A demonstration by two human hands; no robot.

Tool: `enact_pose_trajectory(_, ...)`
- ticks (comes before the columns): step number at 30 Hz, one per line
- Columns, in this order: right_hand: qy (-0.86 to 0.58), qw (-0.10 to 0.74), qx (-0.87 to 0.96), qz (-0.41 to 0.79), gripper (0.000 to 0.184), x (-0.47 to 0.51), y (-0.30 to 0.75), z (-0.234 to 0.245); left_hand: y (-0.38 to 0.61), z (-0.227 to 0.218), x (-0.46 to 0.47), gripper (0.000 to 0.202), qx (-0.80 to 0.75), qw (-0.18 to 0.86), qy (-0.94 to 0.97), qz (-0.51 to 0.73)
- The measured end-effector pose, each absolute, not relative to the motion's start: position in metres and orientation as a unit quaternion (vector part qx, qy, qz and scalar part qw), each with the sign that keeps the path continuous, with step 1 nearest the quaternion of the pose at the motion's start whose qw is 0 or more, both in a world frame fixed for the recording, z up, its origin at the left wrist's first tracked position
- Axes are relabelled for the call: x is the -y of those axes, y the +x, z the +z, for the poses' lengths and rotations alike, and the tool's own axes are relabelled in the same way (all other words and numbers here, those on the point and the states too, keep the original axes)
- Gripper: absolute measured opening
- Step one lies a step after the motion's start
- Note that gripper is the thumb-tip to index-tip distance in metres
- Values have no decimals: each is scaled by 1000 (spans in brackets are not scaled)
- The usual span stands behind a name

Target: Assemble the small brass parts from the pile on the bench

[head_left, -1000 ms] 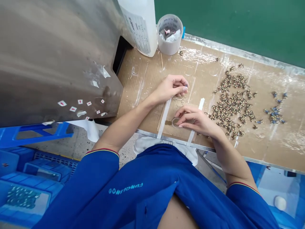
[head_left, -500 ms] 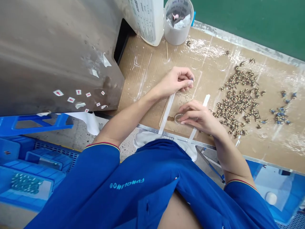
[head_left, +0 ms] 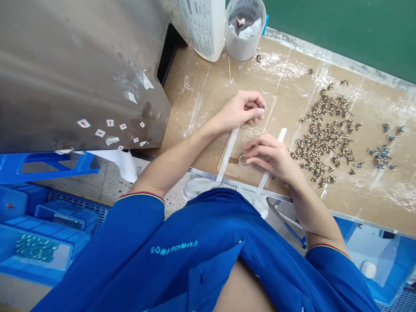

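My left hand point(head_left: 248, 108) is raised over the cardboard-covered table, fingers curled and closed. A tiny blue-tipped part point(head_left: 262, 107) shows between its thumb and index finger; most of it is hidden. Lower and to the right, my right hand point(head_left: 271, 156) has its fingertips bunched together at a small clear round dish point(head_left: 242, 161) near the table's front edge. Whatever those fingertips pinch, if anything, cannot be made out. To the right of my hands lies a pile of small brass-coloured parts point(head_left: 325, 138). A smaller group of blue-tipped parts point(head_left: 382, 157) is further right.
A grey metal panel point(head_left: 81, 78) with small arrow stickers stands at the left. At the back are a white container point(head_left: 206, 30), a tape-roll core point(head_left: 242, 45) holding scraps and a thin stick point(head_left: 229, 69). Blue bins point(head_left: 35, 277) sit below left, and a green surface point(head_left: 341, 34) lies beyond.
My right hand's fingertips have shifted slightly upward at the small dish. The left hand stays nearly in place with the blue-tipped part. The view has moved a little.
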State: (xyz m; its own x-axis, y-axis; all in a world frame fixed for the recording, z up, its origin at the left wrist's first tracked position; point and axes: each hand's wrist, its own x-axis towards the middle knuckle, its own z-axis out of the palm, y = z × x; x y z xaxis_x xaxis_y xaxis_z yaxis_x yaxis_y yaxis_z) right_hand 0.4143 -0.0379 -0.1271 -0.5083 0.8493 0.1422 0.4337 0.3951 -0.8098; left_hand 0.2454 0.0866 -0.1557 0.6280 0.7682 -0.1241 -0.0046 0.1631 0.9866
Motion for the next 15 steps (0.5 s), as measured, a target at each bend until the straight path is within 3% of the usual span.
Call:
enact_pose_trajectory(10,-410,277,827,266,25,40,408,-127,242,-150,-87,10,-324,680,604,261)
enact_pose_trajectory(15,-403,263,823,303,26,39,409,-122,243,-148,-87,11,-337,683,594,259)
